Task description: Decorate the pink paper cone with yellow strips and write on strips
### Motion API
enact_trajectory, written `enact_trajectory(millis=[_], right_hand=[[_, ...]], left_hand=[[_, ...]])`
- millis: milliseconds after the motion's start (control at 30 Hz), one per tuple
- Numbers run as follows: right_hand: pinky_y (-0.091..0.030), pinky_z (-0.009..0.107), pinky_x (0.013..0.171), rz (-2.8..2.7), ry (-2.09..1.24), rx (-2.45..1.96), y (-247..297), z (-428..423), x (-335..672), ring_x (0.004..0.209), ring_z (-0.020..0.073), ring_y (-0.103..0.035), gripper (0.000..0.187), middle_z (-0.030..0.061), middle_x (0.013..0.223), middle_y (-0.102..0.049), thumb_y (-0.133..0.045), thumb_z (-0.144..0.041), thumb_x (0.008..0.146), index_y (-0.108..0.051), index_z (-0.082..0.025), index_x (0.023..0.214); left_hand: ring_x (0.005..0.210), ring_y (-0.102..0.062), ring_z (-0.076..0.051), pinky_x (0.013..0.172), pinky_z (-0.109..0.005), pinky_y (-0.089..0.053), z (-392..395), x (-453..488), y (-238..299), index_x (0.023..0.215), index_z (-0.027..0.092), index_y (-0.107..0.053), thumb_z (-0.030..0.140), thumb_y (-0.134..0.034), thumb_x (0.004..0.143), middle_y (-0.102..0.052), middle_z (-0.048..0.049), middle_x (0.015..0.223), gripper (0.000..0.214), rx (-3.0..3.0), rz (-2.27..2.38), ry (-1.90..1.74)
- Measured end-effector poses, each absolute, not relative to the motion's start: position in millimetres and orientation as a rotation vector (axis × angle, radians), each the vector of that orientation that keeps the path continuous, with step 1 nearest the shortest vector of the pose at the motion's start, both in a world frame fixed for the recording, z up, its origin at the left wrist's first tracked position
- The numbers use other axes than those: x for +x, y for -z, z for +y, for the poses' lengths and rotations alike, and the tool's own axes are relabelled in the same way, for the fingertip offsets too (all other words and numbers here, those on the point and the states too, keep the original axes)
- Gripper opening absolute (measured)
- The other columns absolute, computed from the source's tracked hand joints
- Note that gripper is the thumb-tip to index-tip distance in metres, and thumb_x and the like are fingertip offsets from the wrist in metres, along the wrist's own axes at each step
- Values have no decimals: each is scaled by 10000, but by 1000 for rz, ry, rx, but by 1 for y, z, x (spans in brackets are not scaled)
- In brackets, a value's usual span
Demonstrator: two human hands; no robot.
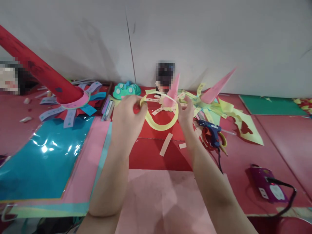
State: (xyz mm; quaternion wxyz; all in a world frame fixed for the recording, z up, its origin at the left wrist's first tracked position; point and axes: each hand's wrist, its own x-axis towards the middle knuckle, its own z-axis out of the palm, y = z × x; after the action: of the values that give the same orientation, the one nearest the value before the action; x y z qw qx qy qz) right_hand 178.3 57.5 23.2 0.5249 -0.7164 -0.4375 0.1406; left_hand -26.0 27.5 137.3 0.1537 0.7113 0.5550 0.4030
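A yellow paper ring (162, 126) is held up above the red table between my two hands. My left hand (129, 115) pinches its left side, with thumb and fingers closed on the band. On the opposite side, my right hand (185, 110) grips the band between thumb and fingers. Just behind the ring stands a pink paper cone (173, 91) with pale printed strips (156, 100) spread around its base. Further right is another pink cone (218, 87) on a yellow strip base. Below the ring lies a loose pale paper strip (166, 144).
A blue glue gun (212, 130) lies right of my right hand, near scissors. A purple power box (268, 185) sits at the right. Left are a tall red cone (46, 68), a glossy blue sheet (48, 159), markers (107, 109) and a green frog-shaped piece (125, 91). A wall stands behind.
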Motion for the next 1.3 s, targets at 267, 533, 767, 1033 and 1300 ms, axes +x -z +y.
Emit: enact_trajectory(millis=[267,533,767,1033,1300], right_hand=[[-269,197,319,-790,-1161,-1411,-24,-29,171,361,40,-382,551,51,759,-651,-356,-633,779,-639,-170,873],[-323,148,380,-602,-1395,-1201,-13,-39,170,433,22,-425,281,-68,592,-563,-722,-355,606,-606,-213,819],[-377,113,379,-380,-1455,-1024,-5,-30,173,475,19,-482,290,-70,603,-573,-717,-326,630,-628,-200,875],[-476,132,434,-308,-1397,-1062,1,-30,170,486,46,-573,353,-74,612,-612,-743,-328,599,-581,-216,892],[-497,129,418,-153,-1354,-1088,0,-30,171,486,60,-595,324,-73,594,-603,-753,-323,581,-555,-201,806]], left_hand=[[692,-558,-180,605,-288,-388,33,11,-98,634,201,-480,216,-469,776,-570,-41,751,143,2208,1640,-657],[657,-565,-180,606,-294,-388,37,21,-52,607,196,-442,309,-508,781,-577,-29,647,218,1909,1466,-585],[754,-632,-181,732,-344,-475,40,17,-4,999,206,-506,555,-483,784,-656,-43,798,410,1084,786,-884],[775,-601,-118,778,-260,-468,43,14,13,1135,271,-541,323,-707,669,-609,31,749,497,990,801,-1024],[828,-595,-133,759,-270,-485,36,14,11,874,238,-681,354,-664,701,-660,-12,933,209,1059,769,-1074]])
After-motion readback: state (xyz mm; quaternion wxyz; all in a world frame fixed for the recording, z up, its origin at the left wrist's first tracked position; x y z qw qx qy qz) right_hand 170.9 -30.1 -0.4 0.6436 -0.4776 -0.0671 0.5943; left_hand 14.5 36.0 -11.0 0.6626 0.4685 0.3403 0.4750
